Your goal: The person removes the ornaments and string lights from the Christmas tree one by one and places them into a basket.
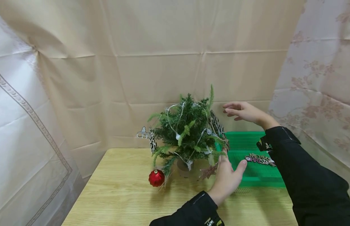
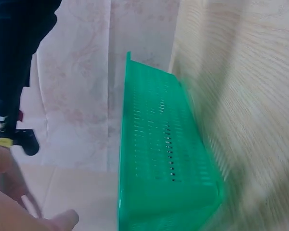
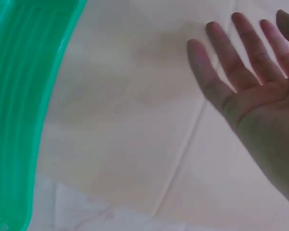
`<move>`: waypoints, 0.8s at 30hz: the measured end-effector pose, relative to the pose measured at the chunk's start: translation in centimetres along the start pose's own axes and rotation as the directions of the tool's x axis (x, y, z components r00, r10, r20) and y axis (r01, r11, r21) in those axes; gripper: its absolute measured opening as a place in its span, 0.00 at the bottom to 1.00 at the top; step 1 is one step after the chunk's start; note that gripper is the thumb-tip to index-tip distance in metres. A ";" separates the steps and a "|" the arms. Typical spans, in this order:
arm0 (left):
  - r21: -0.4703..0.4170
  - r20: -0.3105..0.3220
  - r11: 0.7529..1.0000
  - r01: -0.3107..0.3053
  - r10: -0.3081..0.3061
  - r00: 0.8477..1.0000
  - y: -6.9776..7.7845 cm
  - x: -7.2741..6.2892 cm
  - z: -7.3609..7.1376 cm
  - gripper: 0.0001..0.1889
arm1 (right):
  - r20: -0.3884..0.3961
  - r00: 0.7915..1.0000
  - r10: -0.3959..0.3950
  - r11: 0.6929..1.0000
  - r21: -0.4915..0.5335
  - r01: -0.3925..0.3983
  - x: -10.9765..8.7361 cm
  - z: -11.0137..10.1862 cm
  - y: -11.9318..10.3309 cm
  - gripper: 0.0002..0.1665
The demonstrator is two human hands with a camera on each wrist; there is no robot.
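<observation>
A small artificial Christmas tree [image 1: 184,128] stands on the table, strung with wire lights. From its right side hangs a dark cut-out letter ornament [image 1: 216,124]. My left hand [image 1: 226,179] is beside the tree's lower right, fingers upward near that ornament's lower end and partly hidden; contact is unclear. Higher up, to the right of the ornament, my right hand [image 1: 246,112] hovers with nothing in it. In the right wrist view its fingers [image 3: 253,53] are spread and relaxed. A colourful "Merry Christmas" sign [image 1: 259,159] lies in the green basket [image 1: 257,182].
A red ball ornament [image 1: 156,178] hangs low at the tree's front left, and a silver cut-out ornament [image 1: 152,141] above it. A pinkish glittery decoration [image 1: 209,172] is beside my left hand. The wooden table [image 1: 113,194] meets beige curtains [image 1: 152,72] behind.
</observation>
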State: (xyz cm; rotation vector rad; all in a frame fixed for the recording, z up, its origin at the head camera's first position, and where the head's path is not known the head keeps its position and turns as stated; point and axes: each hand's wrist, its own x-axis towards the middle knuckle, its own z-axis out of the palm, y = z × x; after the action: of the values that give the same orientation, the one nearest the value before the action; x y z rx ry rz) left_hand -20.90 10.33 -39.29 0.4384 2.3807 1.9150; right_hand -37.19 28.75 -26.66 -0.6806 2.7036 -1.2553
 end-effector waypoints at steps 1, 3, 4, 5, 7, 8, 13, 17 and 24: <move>-0.020 -0.017 1.000 0.001 -0.002 1.000 -0.1 0.1 0.1 0.43 | -0.002 1.000 -0.017 1.000 0.020 0.017 0.3 0.2 -0.4 0.30; -0.058 -0.054 0.998 0.007 -0.010 0.998 -0.4 0.3 0.2 0.39 | -0.002 0.999 -0.043 0.997 0.058 0.043 1.0 0.5 -1.2 0.31; -0.072 -0.070 0.997 0.010 -0.015 0.997 -0.5 0.5 0.3 0.36 | 0.001 0.999 -0.053 0.996 0.074 0.053 1.4 0.7 -1.6 0.31; -0.094 -0.084 0.995 0.014 -0.022 0.996 -0.6 0.7 0.3 0.36 | 0.002 0.998 -0.062 0.994 0.093 0.061 1.7 0.9 -1.9 0.32; -0.139 -0.102 0.990 0.027 -0.041 0.994 -0.8 1.0 0.3 0.33 | 0.004 0.997 -0.074 0.989 0.128 0.073 2.2 1.4 -2.5 0.33; -0.160 -0.110 0.987 0.034 -0.052 0.993 -0.9 1.1 0.4 0.32 | 0.004 0.997 -0.078 0.987 0.141 0.077 2.4 1.5 -2.8 0.34; -0.233 -0.134 0.972 0.039 -0.072 0.988 -0.9 1.8 0.6 0.43 | 0.029 0.995 -0.097 0.983 0.162 0.091 3.0 2.2 -3.5 0.39; -0.278 -0.146 0.960 0.028 -0.071 0.987 -0.8 2.3 0.4 0.44 | 0.066 0.990 -0.128 0.985 0.124 0.119 3.4 2.7 -3.8 0.38; -0.264 -0.137 0.963 0.044 -0.083 0.987 -1.0 2.8 -0.1 0.29 | 0.062 0.989 -0.132 0.989 0.075 0.127 4.0 3.3 -4.1 0.35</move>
State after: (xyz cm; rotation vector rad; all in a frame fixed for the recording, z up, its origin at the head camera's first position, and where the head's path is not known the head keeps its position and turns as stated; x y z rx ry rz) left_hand -23.77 10.77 -39.89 0.2063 2.1458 2.2604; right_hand -38.44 22.41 -25.36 -0.8859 2.5851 -1.3243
